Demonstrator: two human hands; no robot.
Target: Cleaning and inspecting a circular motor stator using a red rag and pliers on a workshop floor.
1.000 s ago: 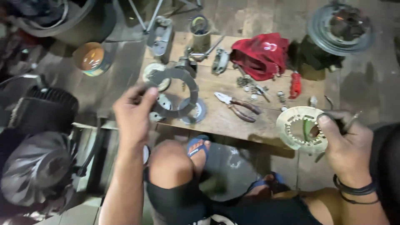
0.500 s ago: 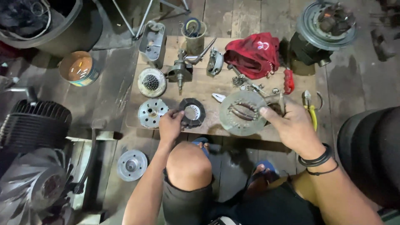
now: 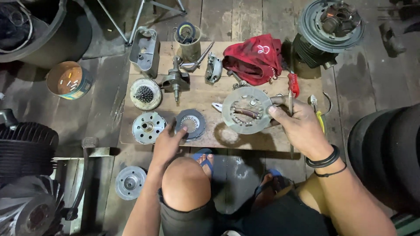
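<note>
My right hand holds a flat round metal plate by its right edge, lifted just above the wooden board. Small parts and pliers lie under and on the plate. My left hand rests on the board with its fingers touching a dark ring-shaped disc stack. Left of that stack lies a round silver hub, and above it a toothed gear basket.
A crankshaft, a metal cover, a cup of parts, a red cloth and a red-handled screwdriver lie on the board. An engine cylinder stands top right, a tin left, a tyre right.
My right hand has carried the round plate from the board's right edge toward its middle. My left hand has put down the ring it held and now touches the dark disc stack.
</note>
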